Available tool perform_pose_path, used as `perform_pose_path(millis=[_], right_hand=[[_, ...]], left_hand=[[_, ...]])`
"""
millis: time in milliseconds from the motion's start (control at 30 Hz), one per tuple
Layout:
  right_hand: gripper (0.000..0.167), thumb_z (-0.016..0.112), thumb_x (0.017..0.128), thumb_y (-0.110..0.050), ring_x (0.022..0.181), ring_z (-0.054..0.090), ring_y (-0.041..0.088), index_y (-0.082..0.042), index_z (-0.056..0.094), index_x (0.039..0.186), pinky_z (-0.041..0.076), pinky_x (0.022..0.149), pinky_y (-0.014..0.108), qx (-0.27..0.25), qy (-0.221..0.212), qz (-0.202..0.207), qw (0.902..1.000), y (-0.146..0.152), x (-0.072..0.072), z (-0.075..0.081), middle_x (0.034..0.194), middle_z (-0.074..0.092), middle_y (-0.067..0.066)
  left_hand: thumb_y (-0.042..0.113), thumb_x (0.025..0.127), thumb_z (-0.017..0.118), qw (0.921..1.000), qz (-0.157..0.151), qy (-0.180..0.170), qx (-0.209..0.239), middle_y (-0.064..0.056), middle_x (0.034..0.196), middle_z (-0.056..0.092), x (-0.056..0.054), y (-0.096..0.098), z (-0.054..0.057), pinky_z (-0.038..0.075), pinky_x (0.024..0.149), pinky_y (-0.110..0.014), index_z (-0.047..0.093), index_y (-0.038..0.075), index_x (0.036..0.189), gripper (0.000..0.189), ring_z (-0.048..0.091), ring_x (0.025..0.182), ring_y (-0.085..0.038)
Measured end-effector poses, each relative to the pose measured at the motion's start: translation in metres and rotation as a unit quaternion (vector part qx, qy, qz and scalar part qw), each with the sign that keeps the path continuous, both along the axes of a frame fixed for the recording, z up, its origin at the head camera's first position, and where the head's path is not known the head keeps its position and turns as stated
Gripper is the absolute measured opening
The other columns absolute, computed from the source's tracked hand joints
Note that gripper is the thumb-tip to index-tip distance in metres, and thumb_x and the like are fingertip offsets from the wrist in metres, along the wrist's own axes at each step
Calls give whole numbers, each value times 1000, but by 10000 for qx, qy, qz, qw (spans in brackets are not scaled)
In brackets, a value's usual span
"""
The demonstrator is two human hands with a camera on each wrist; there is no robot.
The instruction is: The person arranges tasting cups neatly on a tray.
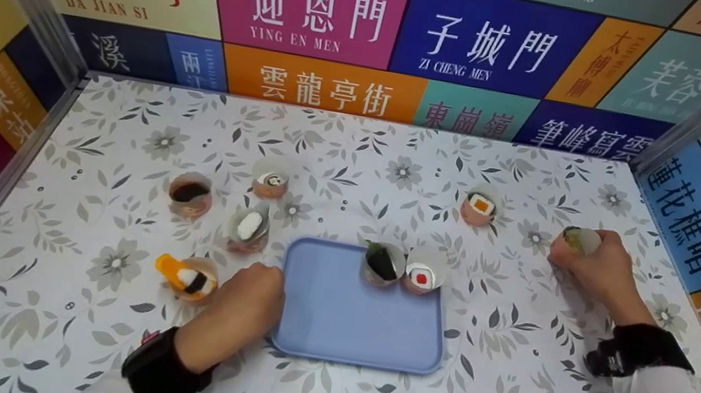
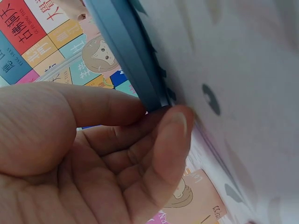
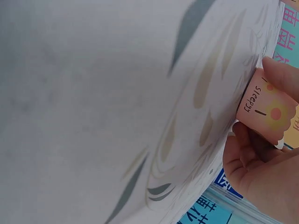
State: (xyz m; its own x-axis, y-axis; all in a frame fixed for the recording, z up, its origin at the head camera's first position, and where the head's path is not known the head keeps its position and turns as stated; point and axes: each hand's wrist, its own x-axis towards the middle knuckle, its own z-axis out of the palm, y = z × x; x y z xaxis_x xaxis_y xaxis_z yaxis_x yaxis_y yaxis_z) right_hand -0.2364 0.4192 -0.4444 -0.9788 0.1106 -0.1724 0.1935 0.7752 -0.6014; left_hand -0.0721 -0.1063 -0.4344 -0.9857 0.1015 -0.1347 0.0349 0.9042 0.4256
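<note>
My left hand [image 1: 249, 300] pinches the left edge of the blue tray [image 1: 356, 338]. In the left wrist view, thumb and curled fingers meet at the tray's rim [image 2: 133, 60]. Two paper cups stand at the tray's back right: one holds a dark green-wrapped piece [image 1: 382, 263], the other a white roll with a red centre [image 1: 420, 278]. Far to the right, my right hand [image 1: 610, 269] grips a pink paper cup [image 1: 564, 248] with something yellow-green inside. The right wrist view shows that cup [image 3: 266, 109] between thumb and fingers, its base close to the tablecloth.
Left of the tray stand several cups: one with dark filling [image 1: 190, 194], one with a small roll [image 1: 271, 180], one with a white piece [image 1: 249, 228], one with an orange-tailed piece [image 1: 191, 278]. Behind the tray is an orange-centred roll's cup [image 1: 479, 206]. Printed panels [image 1: 309, 14] enclose the table.
</note>
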Motion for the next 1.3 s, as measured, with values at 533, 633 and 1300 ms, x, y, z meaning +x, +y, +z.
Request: perform_pose_path(millis=[533, 633, 1300], right_hand=[[86, 79, 90, -37, 121, 52, 45, 8, 33, 147, 48, 96, 56, -61, 388, 181, 9991, -26, 9, 20, 137, 49, 32], [85, 79, 91, -37, 121, 52, 46, 8, 34, 147, 47, 96, 58, -23, 556, 291, 9980, -36, 12, 27, 136, 50, 33], [83, 87, 85, -39, 119, 56, 36, 3, 43, 141, 47, 95, 53, -345, 1063, 900, 9896, -124, 21, 58, 132, 57, 24]], left_hand=[[-2, 94, 57, 10000, 29, -48, -18, -17, 78, 63, -1, 0, 0, 54, 62, -48, 64, 1, 77, 19, 66, 72, -36], [-1, 95, 58, 9999, 50, -115, -48, -17, 79, 64, -1, 1, 1, 55, 64, -48, 65, 1, 78, 18, 67, 74, -35], [-2, 94, 59, 9998, -32, 149, -105, -18, 76, 61, 0, 1, -2, 54, 61, -48, 65, -1, 78, 17, 65, 71, -37]])
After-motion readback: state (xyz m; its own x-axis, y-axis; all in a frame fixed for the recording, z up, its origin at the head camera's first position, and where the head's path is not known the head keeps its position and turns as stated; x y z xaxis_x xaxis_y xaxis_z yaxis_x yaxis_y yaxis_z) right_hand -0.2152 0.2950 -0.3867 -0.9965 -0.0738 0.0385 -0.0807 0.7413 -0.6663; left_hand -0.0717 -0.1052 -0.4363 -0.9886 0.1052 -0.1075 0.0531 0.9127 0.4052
